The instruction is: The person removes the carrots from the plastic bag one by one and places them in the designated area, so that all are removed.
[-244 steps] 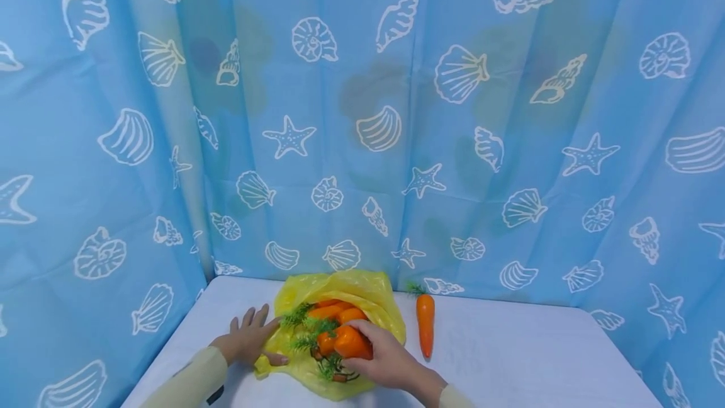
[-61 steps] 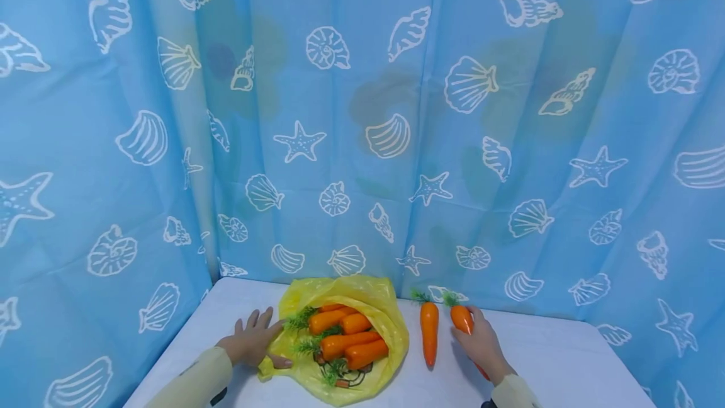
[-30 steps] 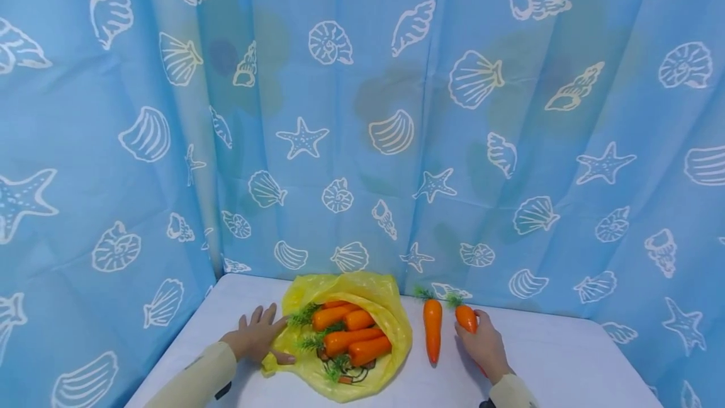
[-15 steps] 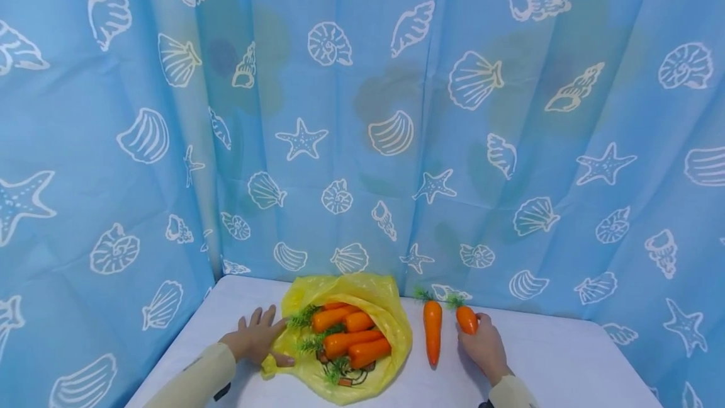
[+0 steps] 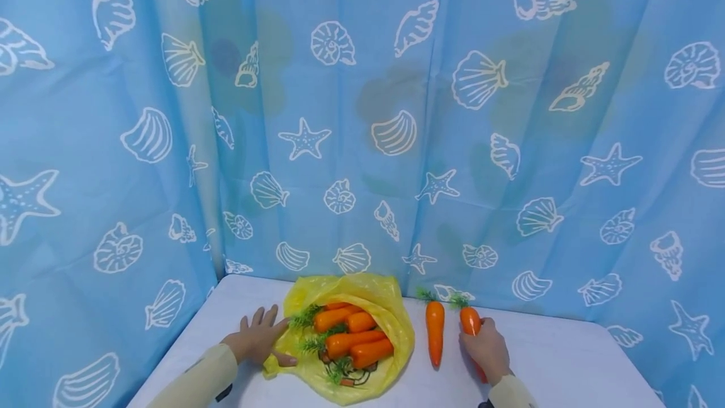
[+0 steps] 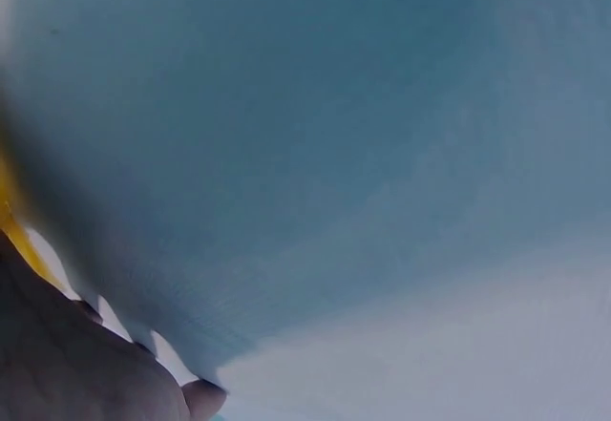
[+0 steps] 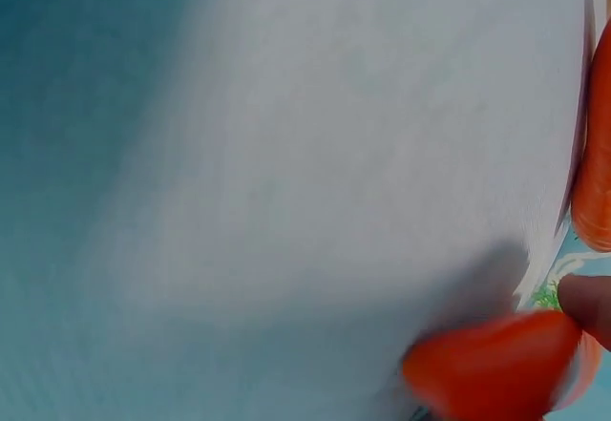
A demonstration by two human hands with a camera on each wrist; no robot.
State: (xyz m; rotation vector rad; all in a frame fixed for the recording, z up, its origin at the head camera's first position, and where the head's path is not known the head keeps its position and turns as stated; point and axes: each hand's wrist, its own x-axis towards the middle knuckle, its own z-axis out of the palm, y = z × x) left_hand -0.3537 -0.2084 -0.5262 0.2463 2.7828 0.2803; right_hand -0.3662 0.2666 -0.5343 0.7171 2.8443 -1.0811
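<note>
My right hand grips an orange carrot with a green leafy top, low over the table at right. Its thumb lies along the left side, and the palm hides the carrot's middle. The right wrist view shows the same carrot blurred, with a fingertip at its end. Just left of it lies another carrot, tip toward me. My left hand rests with fingers spread at the left edge of a yellow plastic bag. Inside the bag's mouth are several carrots, leafy tops to the left.
A white-covered table carries everything. Behind it and to the left hangs a blue curtain with white shells and starfish, close to the table's back edge.
Over eight seconds, the right hand has gone from the bag to the right with a carrot, laid beside the first. In the last half second it shifts slightly right. The left hand keeps its place.
</note>
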